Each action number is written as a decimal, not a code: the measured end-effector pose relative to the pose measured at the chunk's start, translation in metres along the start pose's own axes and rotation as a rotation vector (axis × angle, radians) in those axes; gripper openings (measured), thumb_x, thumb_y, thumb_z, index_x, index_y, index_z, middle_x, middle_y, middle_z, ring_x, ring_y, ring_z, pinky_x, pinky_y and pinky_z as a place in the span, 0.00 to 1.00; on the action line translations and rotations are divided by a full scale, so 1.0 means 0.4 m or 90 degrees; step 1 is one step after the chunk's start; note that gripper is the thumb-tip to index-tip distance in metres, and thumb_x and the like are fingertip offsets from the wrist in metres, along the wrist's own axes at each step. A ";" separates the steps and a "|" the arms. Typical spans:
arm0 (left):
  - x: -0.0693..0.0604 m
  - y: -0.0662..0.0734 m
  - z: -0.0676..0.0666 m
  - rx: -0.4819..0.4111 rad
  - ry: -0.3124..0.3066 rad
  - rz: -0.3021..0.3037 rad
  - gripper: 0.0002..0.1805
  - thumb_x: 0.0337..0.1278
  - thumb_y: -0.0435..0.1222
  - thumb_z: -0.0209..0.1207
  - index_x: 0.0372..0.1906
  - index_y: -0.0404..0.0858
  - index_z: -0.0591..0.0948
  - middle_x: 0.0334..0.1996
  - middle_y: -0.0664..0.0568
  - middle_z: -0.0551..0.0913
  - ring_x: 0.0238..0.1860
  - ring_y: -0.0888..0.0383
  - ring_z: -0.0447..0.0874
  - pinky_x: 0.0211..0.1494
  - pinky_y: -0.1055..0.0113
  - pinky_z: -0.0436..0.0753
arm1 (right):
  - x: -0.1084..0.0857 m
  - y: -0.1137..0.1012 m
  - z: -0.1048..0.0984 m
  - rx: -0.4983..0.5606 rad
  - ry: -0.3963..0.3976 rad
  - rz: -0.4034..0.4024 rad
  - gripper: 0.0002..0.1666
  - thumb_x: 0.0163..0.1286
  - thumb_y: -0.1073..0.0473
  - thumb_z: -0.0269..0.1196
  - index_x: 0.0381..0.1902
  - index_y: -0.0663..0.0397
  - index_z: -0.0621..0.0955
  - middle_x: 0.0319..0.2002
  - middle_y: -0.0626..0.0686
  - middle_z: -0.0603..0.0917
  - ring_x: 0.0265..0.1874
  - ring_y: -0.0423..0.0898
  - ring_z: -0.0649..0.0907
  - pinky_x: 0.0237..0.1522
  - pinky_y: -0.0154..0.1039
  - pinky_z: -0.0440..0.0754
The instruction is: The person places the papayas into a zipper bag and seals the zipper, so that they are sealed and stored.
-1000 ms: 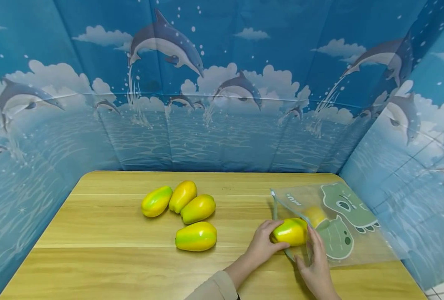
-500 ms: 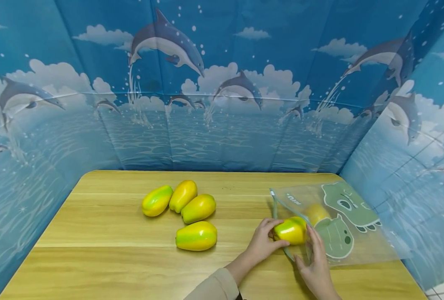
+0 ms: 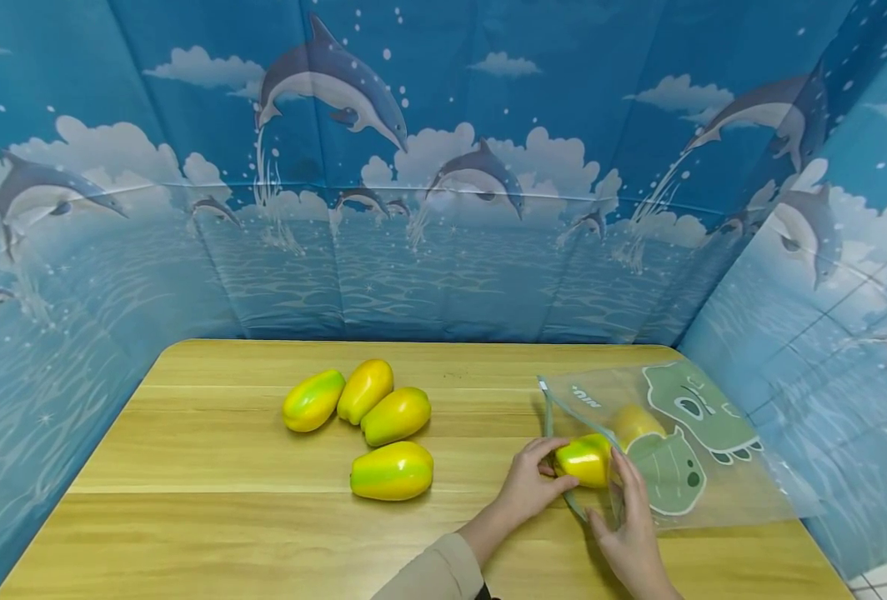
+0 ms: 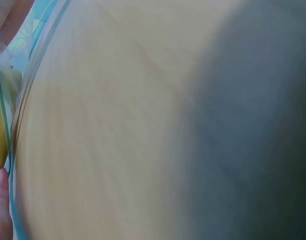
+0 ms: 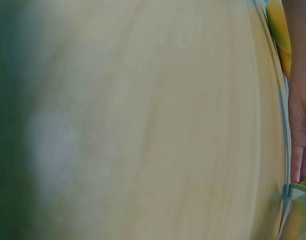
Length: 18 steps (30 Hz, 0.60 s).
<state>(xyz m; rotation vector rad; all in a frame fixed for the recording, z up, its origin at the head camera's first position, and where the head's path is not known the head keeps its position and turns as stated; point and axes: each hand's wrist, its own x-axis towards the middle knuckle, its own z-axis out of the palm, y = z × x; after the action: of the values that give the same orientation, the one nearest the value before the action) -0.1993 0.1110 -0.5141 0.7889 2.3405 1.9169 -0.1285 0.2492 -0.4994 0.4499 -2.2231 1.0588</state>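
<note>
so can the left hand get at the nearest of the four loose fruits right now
Probably, but only once it lets go: the left hand grips another fruit at the mouth of the bag. Nothing seems to block the tabletop toward the nearest loose fruit.

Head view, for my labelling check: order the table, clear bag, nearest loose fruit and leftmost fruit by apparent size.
1. Table
2. Clear bag
3. Unranked: nearest loose fruit and leftmost fruit; they look similar, and camera nearness differs.
</note>
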 end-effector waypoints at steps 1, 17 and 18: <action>0.000 0.000 0.000 -0.007 -0.002 -0.001 0.26 0.48 0.34 0.65 0.55 0.37 0.75 0.51 0.48 0.74 0.46 0.65 0.73 0.41 0.79 0.78 | 0.000 0.000 0.000 0.002 0.000 0.002 0.63 0.24 0.94 0.62 0.65 0.71 0.56 0.62 0.67 0.58 0.62 0.30 0.59 0.57 0.17 0.59; 0.013 0.002 0.033 -0.060 0.035 -0.041 0.25 0.43 0.35 0.68 0.51 0.37 0.77 0.44 0.52 0.75 0.42 0.64 0.75 0.39 0.79 0.78 | 0.001 0.001 0.002 0.010 0.006 -0.012 0.63 0.22 0.94 0.61 0.65 0.73 0.57 0.63 0.67 0.58 0.62 0.31 0.60 0.57 0.18 0.61; 0.014 0.002 0.034 -0.063 0.037 -0.045 0.25 0.42 0.35 0.68 0.51 0.37 0.77 0.44 0.53 0.75 0.42 0.65 0.75 0.39 0.80 0.78 | 0.001 0.001 0.002 0.013 0.006 -0.016 0.63 0.22 0.94 0.61 0.65 0.73 0.57 0.63 0.67 0.58 0.62 0.31 0.60 0.57 0.18 0.61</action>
<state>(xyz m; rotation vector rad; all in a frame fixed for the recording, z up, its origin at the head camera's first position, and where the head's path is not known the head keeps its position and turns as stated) -0.1993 0.1259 -0.5150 0.6412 2.2520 2.0342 -0.1294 0.2488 -0.4995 0.4792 -2.1946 1.0699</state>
